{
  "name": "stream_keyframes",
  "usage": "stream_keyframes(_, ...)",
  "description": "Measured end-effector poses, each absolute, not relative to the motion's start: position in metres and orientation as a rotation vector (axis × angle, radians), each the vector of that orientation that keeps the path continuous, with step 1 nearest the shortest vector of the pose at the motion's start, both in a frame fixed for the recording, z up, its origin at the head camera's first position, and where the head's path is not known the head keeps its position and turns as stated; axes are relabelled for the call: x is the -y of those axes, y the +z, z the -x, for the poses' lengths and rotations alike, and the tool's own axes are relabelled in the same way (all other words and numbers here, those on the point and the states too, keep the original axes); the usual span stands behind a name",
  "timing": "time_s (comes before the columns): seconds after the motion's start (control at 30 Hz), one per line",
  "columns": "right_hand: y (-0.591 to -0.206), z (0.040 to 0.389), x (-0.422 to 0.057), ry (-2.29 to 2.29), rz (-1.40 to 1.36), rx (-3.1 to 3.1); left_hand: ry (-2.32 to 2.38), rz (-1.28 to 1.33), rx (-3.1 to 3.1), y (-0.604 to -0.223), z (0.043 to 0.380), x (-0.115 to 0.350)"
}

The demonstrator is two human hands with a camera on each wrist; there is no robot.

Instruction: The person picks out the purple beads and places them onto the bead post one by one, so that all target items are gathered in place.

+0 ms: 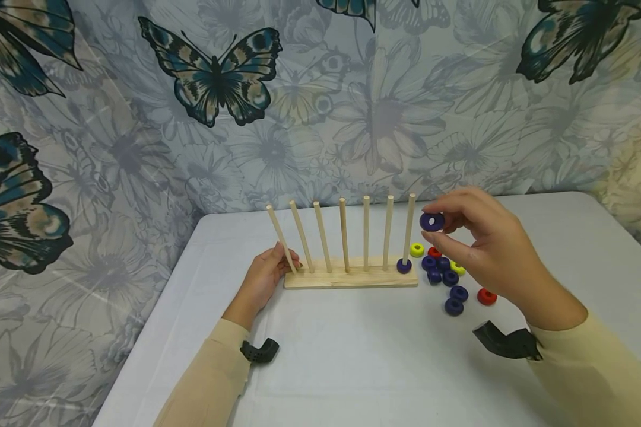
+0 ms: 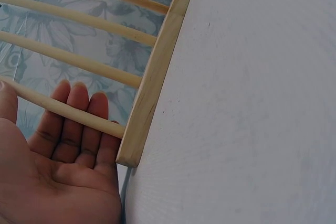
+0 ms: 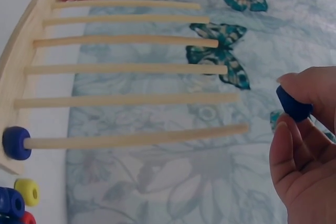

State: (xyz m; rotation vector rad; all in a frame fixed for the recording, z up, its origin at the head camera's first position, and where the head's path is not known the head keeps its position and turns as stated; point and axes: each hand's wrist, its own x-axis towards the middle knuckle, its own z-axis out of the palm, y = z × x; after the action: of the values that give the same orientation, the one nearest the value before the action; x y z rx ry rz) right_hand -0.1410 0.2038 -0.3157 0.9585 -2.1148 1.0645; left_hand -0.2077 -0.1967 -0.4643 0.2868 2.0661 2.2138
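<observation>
A wooden peg rack (image 1: 352, 277) with a row of several upright pegs stands on the white table. One dark blue ring (image 1: 403, 266) sits at the foot of its rightmost peg. My left hand (image 1: 264, 274) is at the rack's left end, its nearly straight fingers behind the leftmost peg (image 2: 68, 111) and beside the base, thumb by the peg's upper part. Between thumb and fingertips, my right hand (image 1: 486, 243) pinches another dark blue ring (image 1: 432, 222), raised to the right of the rightmost peg (image 1: 409, 228), near its top. The hole of this ring faces the head view.
Right of the rack lie several loose rings: dark blue rings (image 1: 454, 306), red rings (image 1: 486, 296) and yellow rings (image 1: 416, 249). A butterfly-patterned cloth (image 1: 299, 118) hangs behind the table (image 1: 352, 367). Each sleeve has a black camera mount (image 1: 260, 351) at the wrist.
</observation>
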Motion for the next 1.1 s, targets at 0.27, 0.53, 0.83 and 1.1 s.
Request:
stream_keyframes(0.27,-0.312,0.155,-0.196,1.052,-0.919,2.128,2.217,-0.273,-2.067,-0.464,0.207,0.196)
stream_keyframes(0.53,-0.314,0.166,-0.191,1.1,-0.888,2.13,2.217,-0.282,-2.065,-0.465,0.209,0.197)
stream_keyframes(0.83,-0.317,0.176,-0.189,1.141,-0.836,2.148,2.212,-0.269,-2.067,-0.464,0.207,0.197)
stream_keyframes(1.1,-0.318,0.182,-0.186,1.173,-0.835,2.152,2.212,-0.278,-2.06,-0.463,0.207,0.196)
